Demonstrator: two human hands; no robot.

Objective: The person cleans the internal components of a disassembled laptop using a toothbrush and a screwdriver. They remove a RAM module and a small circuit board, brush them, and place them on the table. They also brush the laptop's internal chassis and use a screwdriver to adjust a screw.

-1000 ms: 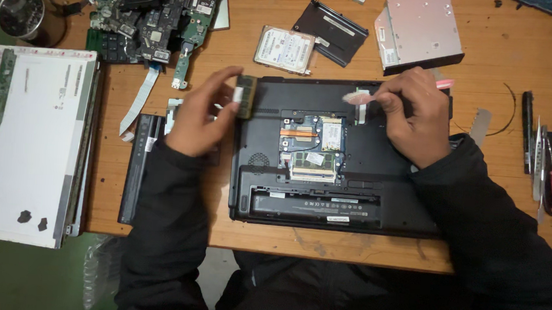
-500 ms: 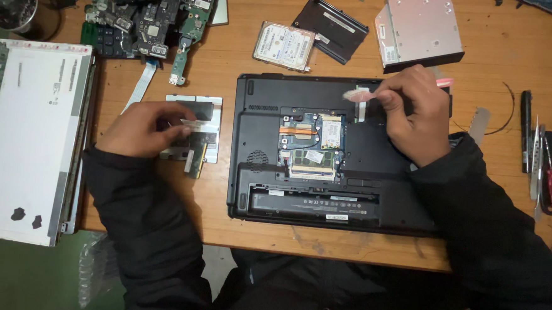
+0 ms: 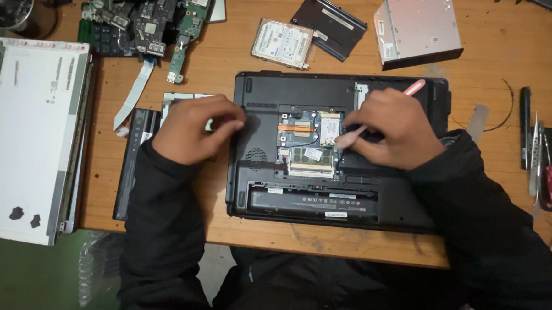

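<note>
A black laptop (image 3: 399, 205) lies bottom-up on the wooden table (image 3: 494, 78), its middle bay uncovered and showing a memory module (image 3: 310, 157) and a small card (image 3: 328, 127). My right hand (image 3: 394, 130) grips a thin pink-handled tool (image 3: 413, 88) whose tip points into that bay beside the card. My left hand (image 3: 195, 129) rests at the laptop's left edge, fingers curled and holding nothing. Beneath it lies a flat cover plate (image 3: 178, 98).
A hard drive (image 3: 282, 43), a black bay cover (image 3: 330, 26) and an optical drive (image 3: 418, 27) lie behind the laptop. Circuit boards (image 3: 151, 16) and a cup (image 3: 8, 2) are at far left, a screen panel (image 3: 25, 135) and a long battery (image 3: 130, 166) to the left, and screwdrivers (image 3: 548, 182) to the right.
My left hand carried a part off the laptop, set it down on the table to the left, and came back to the laptop's edge. My right hand lowered the tool into the bay.
</note>
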